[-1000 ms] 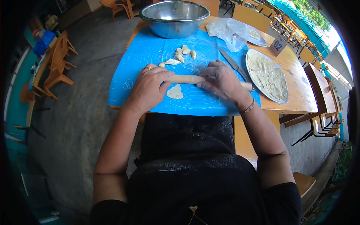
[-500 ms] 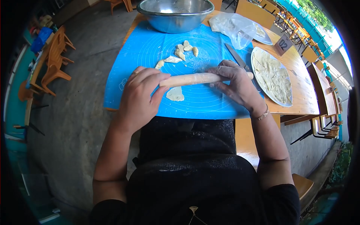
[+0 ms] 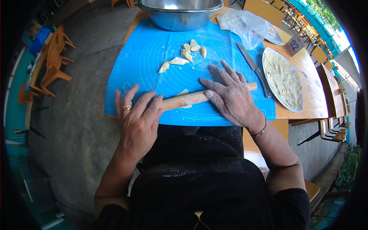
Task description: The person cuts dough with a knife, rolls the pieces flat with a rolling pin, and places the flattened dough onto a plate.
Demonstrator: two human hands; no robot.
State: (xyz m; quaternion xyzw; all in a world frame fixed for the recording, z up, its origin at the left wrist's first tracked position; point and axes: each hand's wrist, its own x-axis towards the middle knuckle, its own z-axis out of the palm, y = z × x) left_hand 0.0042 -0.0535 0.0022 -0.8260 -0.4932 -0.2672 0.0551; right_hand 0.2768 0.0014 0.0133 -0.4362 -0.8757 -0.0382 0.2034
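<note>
A wooden rolling pin (image 3: 184, 100) lies at a slant across the blue mat (image 3: 126, 69), over a flat piece of dough (image 3: 184, 92) that shows only at the pin's edges. My left hand (image 3: 138, 119) rests on the pin's left end, fingers stretched and spread. On the right part of the pin, my right hand (image 3: 233, 94) lies with its palm down and fingers extended, floury at the tips. Several small dough pieces (image 3: 186, 55) sit farther back on the mat, beside a dusting of flour.
A metal bowl (image 3: 180, 17) stands at the back. To the right are a knife (image 3: 255, 69), an oval plate of flattened dough sheets (image 3: 283, 80), a clear plastic bag (image 3: 245, 27) and a number sign (image 3: 294, 45). Orange chairs (image 3: 55, 65) stand at left.
The rolling pin has come down toward me onto the dough piece, covering most of it. Both hands have gone from gripping the pin to lying on it with fingers spread.
</note>
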